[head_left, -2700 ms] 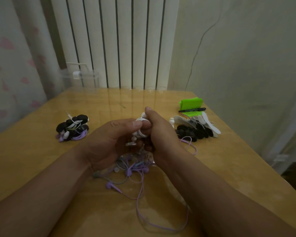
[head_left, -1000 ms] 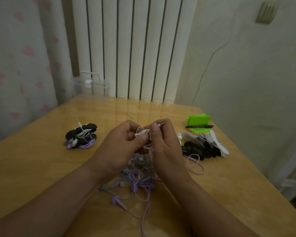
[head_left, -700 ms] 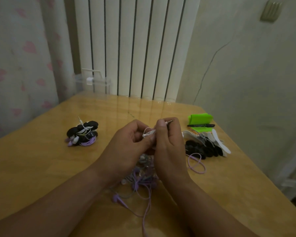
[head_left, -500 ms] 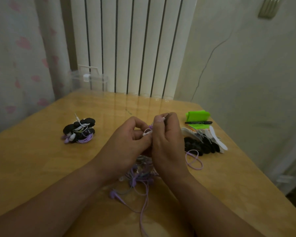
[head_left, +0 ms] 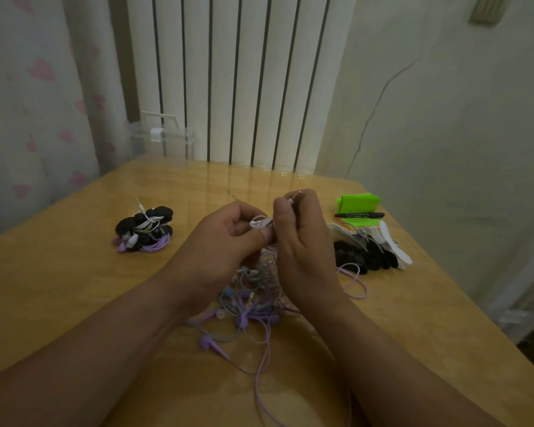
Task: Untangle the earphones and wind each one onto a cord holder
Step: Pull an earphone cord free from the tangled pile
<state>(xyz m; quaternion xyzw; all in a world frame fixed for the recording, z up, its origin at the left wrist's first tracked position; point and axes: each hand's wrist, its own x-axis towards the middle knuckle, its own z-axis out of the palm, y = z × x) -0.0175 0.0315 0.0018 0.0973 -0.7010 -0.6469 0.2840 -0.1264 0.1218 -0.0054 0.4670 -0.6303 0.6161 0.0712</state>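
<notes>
Both hands meet above the middle of the wooden table (head_left: 74, 288). My left hand (head_left: 225, 241) pinches a white earphone cord (head_left: 259, 222) between thumb and fingers. My right hand (head_left: 302, 238) grips the same white cord, and its plug tip pokes out above the fingers. Under the hands lies a tangle of purple and bluish earphones (head_left: 253, 306), one purple earbud (head_left: 208, 343) lying loose toward me. A pile of wound earphones on black holders (head_left: 144, 231) sits to the left. Unused black and white cord holders (head_left: 367, 251) lie to the right.
A green pad (head_left: 358, 201) with a black pen (head_left: 359, 215) on it lies at the far right of the table. A clear plastic box (head_left: 164, 137) stands behind the table's back edge, in front of a white radiator. The wall is close on the right.
The hands have stayed together on the white cord; the plug that stuck out above my right fingers now barely shows. The view has shifted slightly.
</notes>
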